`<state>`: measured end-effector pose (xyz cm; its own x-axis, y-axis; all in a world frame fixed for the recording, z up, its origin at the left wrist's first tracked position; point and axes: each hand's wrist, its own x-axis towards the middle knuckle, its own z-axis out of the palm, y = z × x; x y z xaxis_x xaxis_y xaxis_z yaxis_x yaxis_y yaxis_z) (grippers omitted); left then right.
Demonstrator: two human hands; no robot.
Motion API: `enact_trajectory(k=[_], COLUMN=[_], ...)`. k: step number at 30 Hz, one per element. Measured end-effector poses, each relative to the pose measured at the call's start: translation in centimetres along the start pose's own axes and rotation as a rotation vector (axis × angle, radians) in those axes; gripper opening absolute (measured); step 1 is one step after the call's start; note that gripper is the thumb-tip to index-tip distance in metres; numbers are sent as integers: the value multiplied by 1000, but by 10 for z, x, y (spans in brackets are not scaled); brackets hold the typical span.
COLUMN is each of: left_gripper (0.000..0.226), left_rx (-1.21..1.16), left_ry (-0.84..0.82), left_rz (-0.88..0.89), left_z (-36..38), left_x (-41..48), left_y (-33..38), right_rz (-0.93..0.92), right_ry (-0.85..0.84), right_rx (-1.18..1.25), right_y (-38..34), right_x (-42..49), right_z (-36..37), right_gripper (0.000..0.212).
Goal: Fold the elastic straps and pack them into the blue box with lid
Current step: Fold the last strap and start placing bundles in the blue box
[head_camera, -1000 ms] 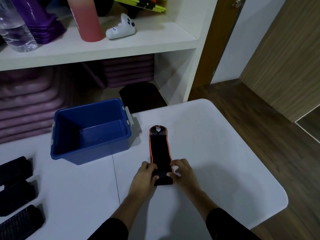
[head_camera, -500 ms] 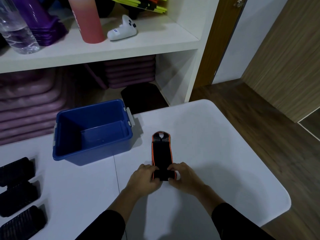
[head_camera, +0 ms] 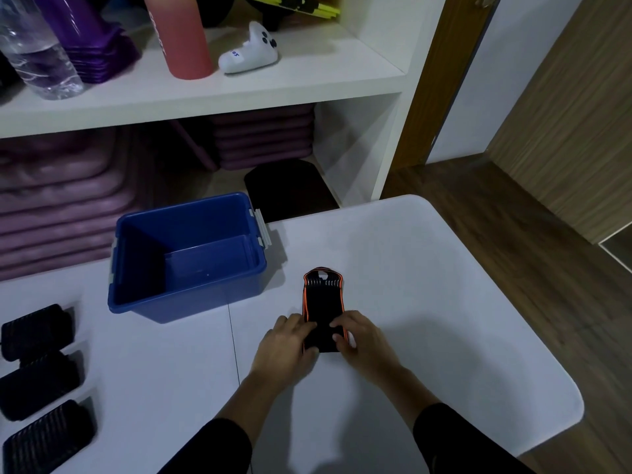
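Strap [head_camera: 322, 299] lies flat, near end gripped by left hand [head_camera: 287, 342] and right hand [head_camera: 360, 338]; blue box [head_camera: 184, 304] at ten o'clock.

The white controller-shaped object [head_camera: 248, 51] on the shelf [head_camera: 239, 87] bears a small blue mark, possibly "50", seen at an angle. Pale lettering runs down the pink bottle [head_camera: 178, 35], too blurred to read.

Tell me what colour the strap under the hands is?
The strap is black with orange edges; head view shows it.
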<state>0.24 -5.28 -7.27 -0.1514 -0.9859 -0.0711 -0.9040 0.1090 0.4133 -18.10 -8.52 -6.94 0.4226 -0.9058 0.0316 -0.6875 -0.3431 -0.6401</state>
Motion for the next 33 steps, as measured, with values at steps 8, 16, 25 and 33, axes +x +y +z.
enact_trajectory(k=[8, 16, 25, 33], left_gripper=[50, 35, 41, 52], left_rx=[-140, -490, -435, -396], left_ry=[-42, -98, -74, -214], left_rz=[-28, -414, -391, -383], left_z=[-1, -6, 6, 6], left_x=[9, 19, 29, 33], left_y=[-5, -1, -5, -4], right_rz=[19, 226, 353, 283], right_ry=[-117, -6, 5, -81], right_rx=[-25, 139, 354, 306], right_y=[11, 10, 20, 15], right_x=[1, 8, 19, 28], right_z=[-2, 4, 16, 12], right_gripper=[50, 65, 87, 77])
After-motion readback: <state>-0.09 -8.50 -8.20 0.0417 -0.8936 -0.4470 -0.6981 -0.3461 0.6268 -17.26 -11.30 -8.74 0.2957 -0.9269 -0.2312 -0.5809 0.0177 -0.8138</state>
